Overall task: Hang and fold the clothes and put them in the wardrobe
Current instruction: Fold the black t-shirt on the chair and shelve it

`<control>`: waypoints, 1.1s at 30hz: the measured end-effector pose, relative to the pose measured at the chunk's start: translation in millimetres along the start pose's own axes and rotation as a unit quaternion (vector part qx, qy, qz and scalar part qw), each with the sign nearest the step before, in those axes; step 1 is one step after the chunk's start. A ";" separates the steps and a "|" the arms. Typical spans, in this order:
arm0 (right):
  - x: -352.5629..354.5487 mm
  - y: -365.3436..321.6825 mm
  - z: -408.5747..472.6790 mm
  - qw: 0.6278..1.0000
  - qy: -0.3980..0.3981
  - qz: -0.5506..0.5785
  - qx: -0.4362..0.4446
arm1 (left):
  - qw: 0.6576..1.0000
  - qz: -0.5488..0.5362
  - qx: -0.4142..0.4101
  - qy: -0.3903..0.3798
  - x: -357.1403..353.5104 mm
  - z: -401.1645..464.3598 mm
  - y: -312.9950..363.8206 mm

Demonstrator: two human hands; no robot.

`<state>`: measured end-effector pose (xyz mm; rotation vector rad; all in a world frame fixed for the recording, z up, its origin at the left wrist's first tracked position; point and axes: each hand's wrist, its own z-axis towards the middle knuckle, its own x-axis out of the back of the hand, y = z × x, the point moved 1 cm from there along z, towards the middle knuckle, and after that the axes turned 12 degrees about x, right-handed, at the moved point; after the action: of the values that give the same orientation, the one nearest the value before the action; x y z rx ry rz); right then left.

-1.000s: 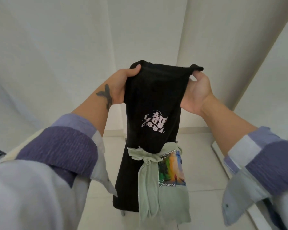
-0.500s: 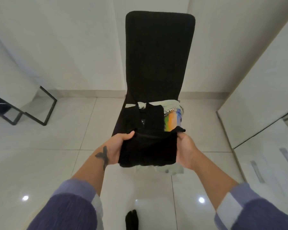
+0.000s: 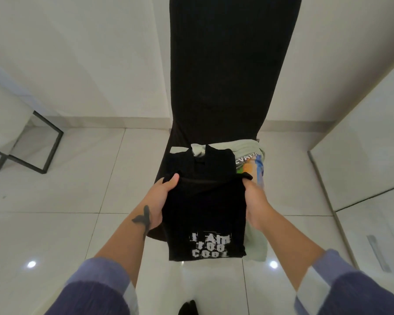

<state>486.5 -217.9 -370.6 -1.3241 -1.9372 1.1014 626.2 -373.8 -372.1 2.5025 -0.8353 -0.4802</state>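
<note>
A black T-shirt (image 3: 205,212) with white print "I AM TOO COOL" lies folded over the seat of a tall black chair (image 3: 232,64). My left hand (image 3: 162,196) grips its left edge at the fold, thumb on top. My right hand (image 3: 255,198) grips the right edge the same way. Under and to the right of the black shirt lies a pale green T-shirt (image 3: 253,164) with a colourful print, partly hidden.
White wardrobe panels (image 3: 362,155) stand at the right, with a handle (image 3: 378,253) low down. A black metal frame (image 3: 41,144) stands on the tiled floor (image 3: 66,201) at the left. A white wall is behind the chair. A dark foot (image 3: 189,308) shows at the bottom.
I have lowered the black shirt from held up high down onto the chair seat and folded it over, so the print now faces up. My view has tilted down.
</note>
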 end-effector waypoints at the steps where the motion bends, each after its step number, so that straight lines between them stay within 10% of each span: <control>1: -6.5 -4.3 13.5 1.000 0.004 -0.015 0.019 | 1.000 -0.003 -0.020 0.002 -1.4 15.1 8.4; 10: -51.6 8.2 149.3 0.948 0.023 -0.252 0.191 | 0.957 0.047 -0.215 0.190 -13.6 149.0 56.7; 18: -46.5 69.7 198.8 0.746 0.085 -0.574 0.326 | 0.760 0.369 -0.297 0.445 -5.6 229.4 17.0; 27: -65.6 50.8 212.6 0.665 -0.028 -0.565 0.487 | 0.738 0.403 -0.360 0.405 -6.9 222.3 26.4; 33: -87.6 30.4 232.5 0.628 -0.132 -0.637 0.427 | 0.701 0.530 -0.315 0.357 -15.7 225.4 58.2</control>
<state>349.4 -368.5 -516.0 0.7574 -1.4837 1.0810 484.3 -474.9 -527.4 1.0618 -1.2687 0.5180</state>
